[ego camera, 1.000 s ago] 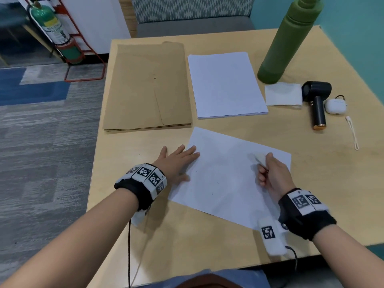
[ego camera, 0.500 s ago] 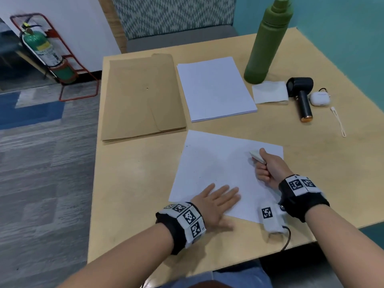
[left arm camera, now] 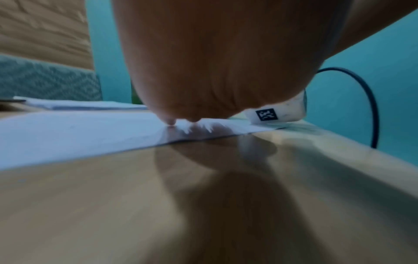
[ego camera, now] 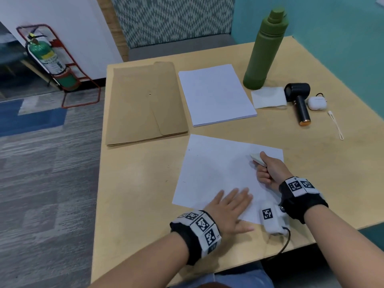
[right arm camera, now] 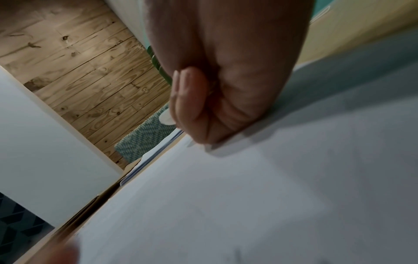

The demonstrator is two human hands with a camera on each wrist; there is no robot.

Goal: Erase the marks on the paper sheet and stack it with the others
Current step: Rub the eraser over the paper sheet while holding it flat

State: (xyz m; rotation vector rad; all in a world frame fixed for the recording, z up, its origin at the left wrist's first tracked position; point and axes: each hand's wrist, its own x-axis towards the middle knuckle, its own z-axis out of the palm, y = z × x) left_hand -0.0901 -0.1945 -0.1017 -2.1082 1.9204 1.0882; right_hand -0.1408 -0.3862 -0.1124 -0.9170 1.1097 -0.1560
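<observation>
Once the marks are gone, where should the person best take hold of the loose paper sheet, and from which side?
Probably the near-left corner of the loose sheet, from the left hand's side. It lies flat on the table, so slide that corner past the near edge, then pinch.

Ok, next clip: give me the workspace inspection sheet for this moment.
Surface: wooden table.
Job's things: loose paper sheet lies askew; paper stack behind it; eraser.
Clutter: brown envelopes, green bottle, tissue, black handheld device, earbud case.
Grippers: left hand flat on the sheet's near edge; right hand grips the eraser.
Cables: black wrist cable.
Surroundings: fire extinguisher, carpet, teal wall.
</observation>
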